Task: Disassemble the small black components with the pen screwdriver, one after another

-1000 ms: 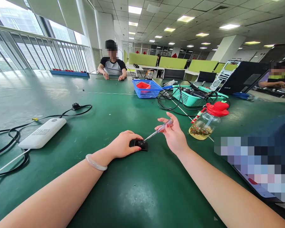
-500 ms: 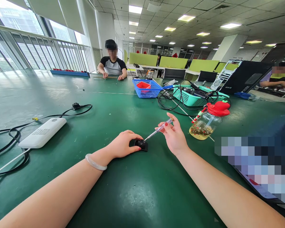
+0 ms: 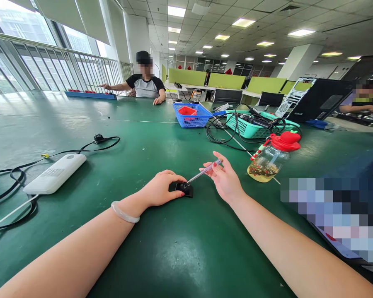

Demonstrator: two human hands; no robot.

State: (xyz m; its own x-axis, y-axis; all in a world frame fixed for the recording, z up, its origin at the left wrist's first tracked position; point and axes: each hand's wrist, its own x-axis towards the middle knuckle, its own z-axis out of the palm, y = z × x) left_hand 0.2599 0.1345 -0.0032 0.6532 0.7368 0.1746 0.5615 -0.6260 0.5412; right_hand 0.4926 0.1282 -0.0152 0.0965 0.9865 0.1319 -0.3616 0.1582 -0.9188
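Note:
On the green table, my left hand (image 3: 161, 188) grips a small black block-like part (image 3: 186, 189) from its left side, thumb and fingers around it. Small round screw-like spots show on the part's top; its exact kind I cannot make out. My right hand (image 3: 226, 180) holds a screwdriver (image 3: 203, 171) with a clear handle and thin metal shaft. The shaft slants down to the left, its tip at the upper edge of the black part. Whether the tip sits in a screw is too small to tell.
A white power bank-like box (image 3: 56, 174) with black cables lies left. To the right stands a red-lidded bottle (image 3: 264, 167). Farther back are a blue basket (image 3: 191, 120), a green basket (image 3: 250, 131) with cables and a computer case (image 3: 320, 101). A person (image 3: 146, 85) sits opposite.
My right hand and the screwdriver handle have dipped slightly, leaving the shaft at a lower slant. My left hand stays put. The person opposite has stretched an arm toward the blue rack.

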